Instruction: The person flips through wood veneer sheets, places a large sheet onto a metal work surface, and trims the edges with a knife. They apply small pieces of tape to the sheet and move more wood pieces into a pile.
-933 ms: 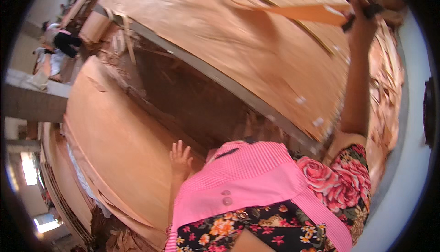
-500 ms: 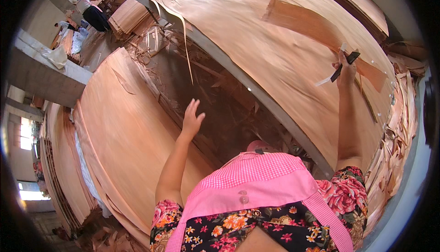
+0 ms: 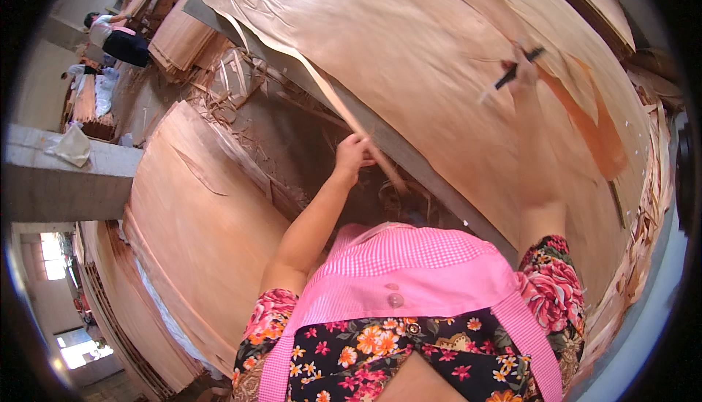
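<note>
My left hand (image 3: 353, 157) is closed around a long, thin strip of wood veneer (image 3: 322, 80). The strip runs from the far end of the veneer sheet, and its loose near end hangs past my fingers over the gap. On the right, my right hand (image 3: 522, 73) grips a black-handled knife (image 3: 506, 75), smeared by motion, with a pale blade end pointing down-left. Both are over the large pale veneer sheet (image 3: 409, 73) on the stack. A darker brown veneer piece (image 3: 585, 120) lies on that sheet, beside and beyond my right hand.
A second veneer stack (image 3: 197, 190) stands to the left, across a gap with scraps (image 3: 285, 102) on the floor. A grey board edge (image 3: 417, 168) borders the right stack. A concrete beam (image 3: 73, 172) is at far left. Another person (image 3: 117, 36) works in the back.
My left hand has gone from open and empty to holding the thin strip, moving right and forward. My right hand with the knife has shifted left and slightly away over the sheet.
</note>
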`<state>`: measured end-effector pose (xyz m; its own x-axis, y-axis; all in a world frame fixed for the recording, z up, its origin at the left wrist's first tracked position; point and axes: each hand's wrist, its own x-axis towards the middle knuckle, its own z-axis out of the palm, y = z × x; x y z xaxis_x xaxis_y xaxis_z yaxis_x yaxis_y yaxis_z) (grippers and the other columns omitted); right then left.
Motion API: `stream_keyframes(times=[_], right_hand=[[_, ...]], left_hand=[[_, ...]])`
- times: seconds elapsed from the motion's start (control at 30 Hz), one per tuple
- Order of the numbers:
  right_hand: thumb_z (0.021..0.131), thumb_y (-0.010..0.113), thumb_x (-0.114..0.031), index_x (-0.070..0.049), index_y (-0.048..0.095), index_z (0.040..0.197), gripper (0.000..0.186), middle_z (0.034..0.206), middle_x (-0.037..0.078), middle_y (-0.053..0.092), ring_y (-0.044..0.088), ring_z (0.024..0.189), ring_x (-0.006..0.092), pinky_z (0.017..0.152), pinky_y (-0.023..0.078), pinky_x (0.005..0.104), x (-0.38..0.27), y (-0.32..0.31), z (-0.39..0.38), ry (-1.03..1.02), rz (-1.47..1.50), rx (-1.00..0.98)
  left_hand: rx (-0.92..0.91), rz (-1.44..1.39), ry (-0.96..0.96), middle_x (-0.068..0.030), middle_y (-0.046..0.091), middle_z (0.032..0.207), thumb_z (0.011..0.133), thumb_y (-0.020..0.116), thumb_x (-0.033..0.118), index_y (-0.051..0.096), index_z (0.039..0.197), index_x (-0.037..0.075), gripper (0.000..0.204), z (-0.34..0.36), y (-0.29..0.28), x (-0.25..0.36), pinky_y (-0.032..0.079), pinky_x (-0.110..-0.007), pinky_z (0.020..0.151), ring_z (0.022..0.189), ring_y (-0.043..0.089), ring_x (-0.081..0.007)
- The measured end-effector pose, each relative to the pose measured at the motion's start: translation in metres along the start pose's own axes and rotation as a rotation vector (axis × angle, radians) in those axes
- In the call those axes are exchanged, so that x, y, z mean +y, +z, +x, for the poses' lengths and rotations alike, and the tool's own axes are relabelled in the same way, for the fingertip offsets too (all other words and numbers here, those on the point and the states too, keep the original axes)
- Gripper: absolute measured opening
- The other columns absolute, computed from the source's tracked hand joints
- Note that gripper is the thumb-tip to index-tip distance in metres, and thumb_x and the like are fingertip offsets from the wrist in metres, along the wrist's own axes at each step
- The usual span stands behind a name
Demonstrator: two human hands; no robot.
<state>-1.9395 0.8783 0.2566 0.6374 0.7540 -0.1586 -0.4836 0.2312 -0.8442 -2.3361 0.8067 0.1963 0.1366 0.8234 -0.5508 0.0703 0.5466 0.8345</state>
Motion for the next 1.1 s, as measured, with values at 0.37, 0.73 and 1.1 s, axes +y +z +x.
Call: stream_keyframes(times=[0.37, 0.73, 1.1], right_hand=[[0.079, 0.056, -0.02, -0.003, 0.052, 0.098, 0.026, 0.078, 0.005, 0.058, 0.046, 0.047, 0.0048, 0.049, 0.043, 0.0203, 0.11, 0.161, -0.018, 0.532, -0.612, -0.249], [0.077, 0.059, -0.015, -0.001, 0.055, 0.084, 0.016, 0.062, 0.006, 0.059, 0.048, 0.04, 0.0086, 0.038, 0.038, 0.0219, 0.358, 0.349, -0.076, 0.554, -0.506, -0.165], [0.074, 0.061, -0.022, 0.001, 0.06, 0.078, 0.023, 0.058, 0.009, 0.06, 0.05, 0.036, 0.0134, 0.032, 0.039, 0.0256, 0.419, 0.417, -0.023, 0.574, -0.543, 0.098]], left_hand=[[0.071, 1.345, 1.287, -0.0101, 0.042, 0.124, 0.076, 0.057, 0.019, 0.047, 0.114, 0.006, 0.041, 0.244, -0.197, 0.147, 0.028, -0.042, 0.096, 0.116, 0.037, -0.0301], [-0.552, 1.508, 1.372, -0.0038, 0.026, 0.136, 0.072, 0.055, 0.043, 0.039, 0.124, 0.025, 0.057, 0.39, -0.265, 0.178, 0.008, -0.048, 0.102, 0.129, 0.013, -0.0272], [-0.563, 1.385, 1.194, -0.0122, 0.023, 0.136, 0.073, 0.058, 0.038, 0.032, 0.128, 0.018, 0.064, 0.417, -0.284, 0.192, 0.011, -0.042, 0.103, 0.128, 0.017, -0.0263]])
